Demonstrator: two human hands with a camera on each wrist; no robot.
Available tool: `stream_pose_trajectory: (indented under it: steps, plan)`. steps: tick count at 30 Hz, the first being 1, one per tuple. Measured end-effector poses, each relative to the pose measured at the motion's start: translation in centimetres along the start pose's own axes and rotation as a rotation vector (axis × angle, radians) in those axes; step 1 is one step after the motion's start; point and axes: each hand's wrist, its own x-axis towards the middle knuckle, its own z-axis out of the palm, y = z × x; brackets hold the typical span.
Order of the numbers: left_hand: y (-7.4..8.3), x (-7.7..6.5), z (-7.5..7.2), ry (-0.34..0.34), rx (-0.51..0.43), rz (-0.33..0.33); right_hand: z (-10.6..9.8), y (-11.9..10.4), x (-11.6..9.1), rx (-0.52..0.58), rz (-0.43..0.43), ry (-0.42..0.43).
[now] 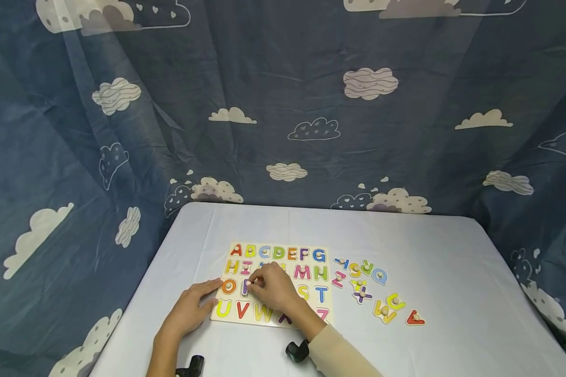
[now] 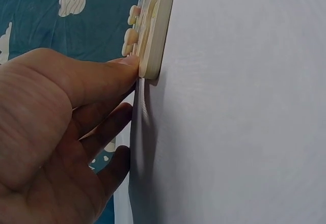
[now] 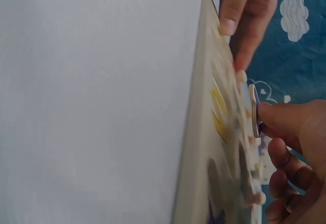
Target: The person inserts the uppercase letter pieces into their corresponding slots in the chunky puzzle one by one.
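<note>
A wooden alphabet puzzle board (image 1: 277, 320) lies on the white table, with several knobbed letters in its recesses. Above its third row, my right hand (image 1: 275, 287) pinches a small purple-faced letter piece (image 3: 254, 111) between thumb and fingers. In the head view this purple letter (image 1: 245, 287) looks like a P, just right of the orange O (image 1: 228, 286); the hand partly covers it. Whether the piece touches the board cannot be told. My left hand (image 1: 192, 307) rests at the board's left edge, its thumb touching the edge and its other fingers loosely extended.
Right of the board lie several loose letters, among them a blue Q (image 1: 379, 276), a yellow W (image 1: 384, 312) and a red A (image 1: 415, 318). Black wrist mounts (image 1: 297, 351) show near both wrists. A cloud-patterned dark blue cloth (image 1: 264, 63) hangs around the table (image 1: 453, 293).
</note>
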Motion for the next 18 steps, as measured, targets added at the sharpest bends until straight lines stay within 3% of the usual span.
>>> stream_pose_trajectory:
  steps: [18]
  plan:
    - [-0.1, 0.1, 0.1, 0.012, 0.001, 0.001, 1.6, -0.1, 0.3, -0.087, 0.013, 0.035]
